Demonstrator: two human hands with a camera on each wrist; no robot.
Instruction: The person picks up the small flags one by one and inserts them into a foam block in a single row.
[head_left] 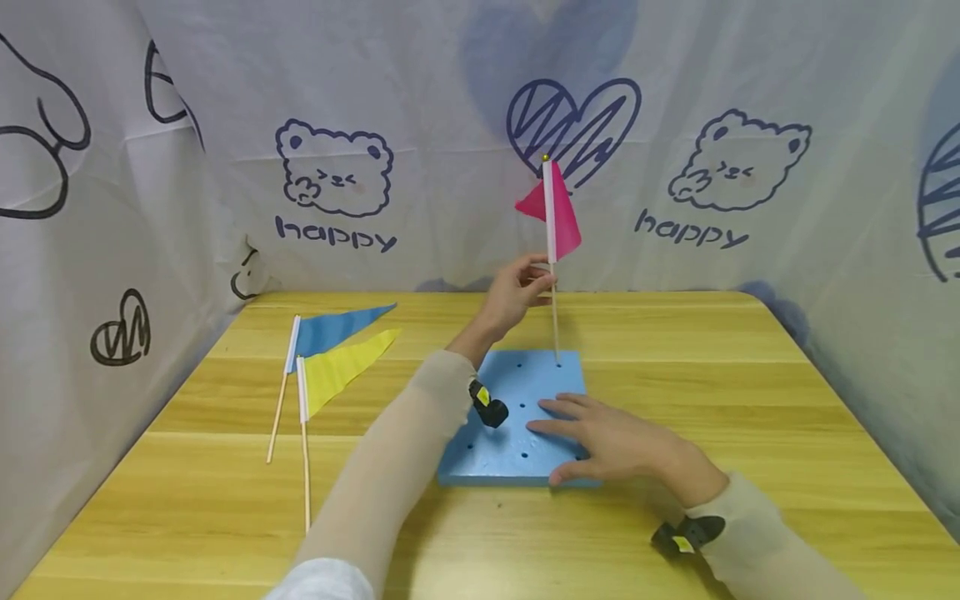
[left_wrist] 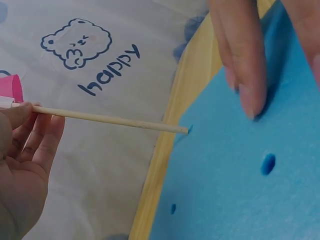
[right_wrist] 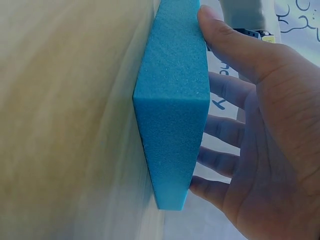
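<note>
Pink flag [head_left: 567,221], head view upper centre: pole [head_left: 555,323] near vertical, tip down at blue board [head_left: 538,382], left hand [head_left: 517,293] pinching it. Right hand [head_left: 611,437], fingers spread, on board. Wooden table [head_left: 712,358], printed cloth [head_left: 450,167] behind.

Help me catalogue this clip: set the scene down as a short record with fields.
Left hand: holds the pink flag by its stick
Right hand: touches the blue board
Stick's lower end: at the board's far right corner hole; whether inserted, unclear
Lying left of the board: blue flag, yellow flag
Surface: wooden table
Backdrop: patterned cloth
</note>
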